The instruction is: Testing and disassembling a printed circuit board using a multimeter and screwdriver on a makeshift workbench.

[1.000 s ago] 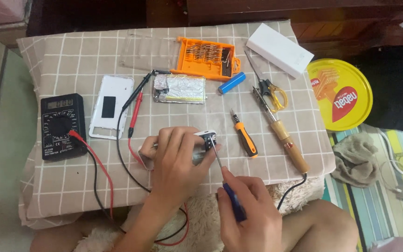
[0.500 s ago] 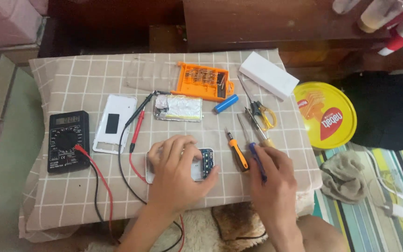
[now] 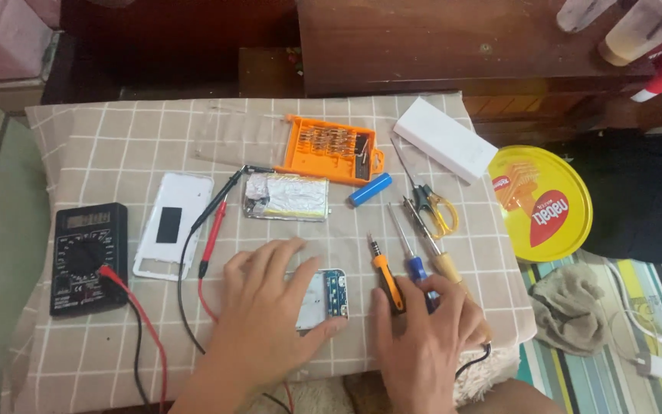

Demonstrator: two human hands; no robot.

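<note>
1. Left hand [image 3: 270, 310] lies palm down, fingers spread, flat on the phone body [image 3: 326, 297]; it presses rather than grips. Exposed blue circuit board shows at the phone's right edge, past the fingertips.
2. Right hand [image 3: 423, 337] rests on the cloth [image 3: 101, 146] just right of the phone, fingers curled loosely over tool handles. Thumb touches the orange-black screwdriver [image 3: 386, 277]; fingers cover the lower end of the blue screwdriver [image 3: 415, 264]. Firm grip or not: cannot tell.
3. Soldering iron [image 3: 447, 264], wooden handle, lies just right of the blue screwdriver, its lower end under the right hand.
4. Left of the left hand: red probe [image 3: 214, 234] and black probe [image 3: 220, 201], leads running to the black multimeter [image 3: 88, 257] at the near left edge.
5. White back cover [image 3: 173, 225] lies between multimeter and probes.
6. Farther, centre: silver battery pack [image 3: 289, 197]; blue cell [image 3: 371, 189] just to its right.
7. Scissors [image 3: 434, 207], yellow handles, right of the cell.
8. Far: orange bit case [image 3: 332, 149], open; white box [image 3: 444, 139] at the far right.
9. Off the table, right: yellow tin lid [image 3: 539, 203]; grey rag [image 3: 572, 307] nearer.
</note>
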